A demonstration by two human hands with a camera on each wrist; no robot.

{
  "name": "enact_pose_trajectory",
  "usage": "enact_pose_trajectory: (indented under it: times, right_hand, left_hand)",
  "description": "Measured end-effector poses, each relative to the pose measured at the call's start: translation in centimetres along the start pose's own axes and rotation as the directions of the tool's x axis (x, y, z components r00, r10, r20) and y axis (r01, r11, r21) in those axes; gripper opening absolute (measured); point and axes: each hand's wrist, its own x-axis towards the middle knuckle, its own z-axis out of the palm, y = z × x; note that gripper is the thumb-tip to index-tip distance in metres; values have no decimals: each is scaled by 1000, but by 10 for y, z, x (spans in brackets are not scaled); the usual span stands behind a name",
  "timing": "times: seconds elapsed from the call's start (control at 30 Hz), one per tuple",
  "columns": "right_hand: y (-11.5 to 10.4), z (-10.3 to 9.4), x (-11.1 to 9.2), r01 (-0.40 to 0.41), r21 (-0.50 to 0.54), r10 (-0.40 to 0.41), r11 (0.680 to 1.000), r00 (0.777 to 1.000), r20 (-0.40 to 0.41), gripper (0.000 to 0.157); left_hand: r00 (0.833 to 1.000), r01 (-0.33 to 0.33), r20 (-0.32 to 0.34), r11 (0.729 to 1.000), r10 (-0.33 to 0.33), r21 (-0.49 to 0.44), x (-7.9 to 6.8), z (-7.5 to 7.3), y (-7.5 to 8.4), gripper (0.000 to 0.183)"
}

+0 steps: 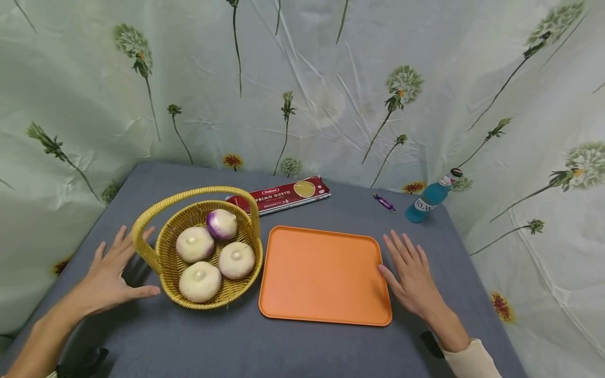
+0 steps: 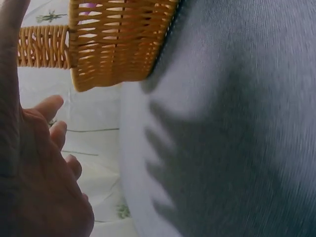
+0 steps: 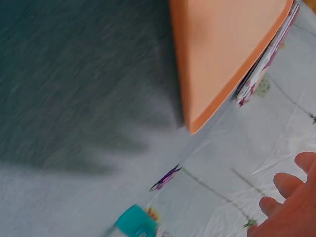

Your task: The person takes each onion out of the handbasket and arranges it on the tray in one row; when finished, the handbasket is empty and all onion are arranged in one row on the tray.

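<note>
My left hand [image 1: 107, 275] hovers with spread fingers at the left side of a yellow wicker basket [image 1: 165, 257]. Several white, purple-tinged turnips [image 1: 200, 282] lie in the basket, whose handle arches over it. In the left wrist view the hand's shadow falls on the cloth, apart from the basket wall [image 2: 118, 49]. On the other side, my right hand [image 1: 413, 275] is held with straight fingers beside the right edge of an orange tray [image 1: 326, 275]; its thumb overlaps the tray's rim in the head view. Neither hand holds anything.
Behind the tray lies a red spaghetti packet [image 1: 288, 195], partly hidden by the basket handle. A purple-wrapped candy [image 1: 384, 203] and a blue bottle [image 1: 432, 197] are at the back right. A flower-printed curtain [image 1: 321, 105] hangs behind the grey table [image 1: 198, 346].
</note>
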Motion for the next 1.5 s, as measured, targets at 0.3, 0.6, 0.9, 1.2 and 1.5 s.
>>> enact_pose_trajectory:
  times: [0.3,0.6,0.9,1.2,1.5]
  right_hand:
    - [-25,9,10,40,31,-41,999,999,6,71]
    - [-47,9,20,98,53,-98,994,995,7,70]
    - [-67,14,33,183,120,-187,976,982,22,70]
    - [-101,24,53,268,202,-286,942,956,68,68]
    - [-131,36,73,401,259,-433,879,898,80,67]
  left_hand:
    - [997,-75,-32,978,70,-194,6,18,4,134]
    - [996,-89,-36,948,82,-304,17,27,6,129]
    - [991,-121,-2,911,130,-394,28,31,9,132]
    - [988,-135,9,875,157,-465,25,33,6,133]
    - [988,-131,13,871,156,-473,28,36,6,137]
